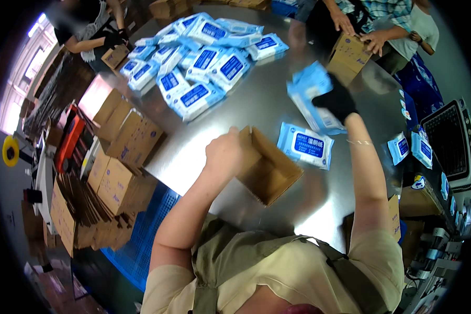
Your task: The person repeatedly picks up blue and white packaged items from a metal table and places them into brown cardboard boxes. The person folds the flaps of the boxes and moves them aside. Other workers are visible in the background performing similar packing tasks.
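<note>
My left hand [225, 152], bare, is closed on the left wall of an open cardboard box [268, 175]. The box stands on the metal table in front of me, and its visible inside looks bare. In a black glove, my right hand [338, 100] grips a light blue wet wipes pack [304, 99] above the table, right of the box; whether a second pack is in the grip I cannot tell. Beneath it, another wet wipes pack [306, 146] lies flat beside the box. A heap of blue and white packs [196, 63] covers the table's far left.
Flattened cartons [97, 209] and folded boxes [128, 131] stack up at the left, by a blue plastic crate [144, 235]. Across the table, a co-worker's hands hold a carton [349, 55]; another person stands far left. Loose packs [421, 149] and a screen [447, 141] are at right.
</note>
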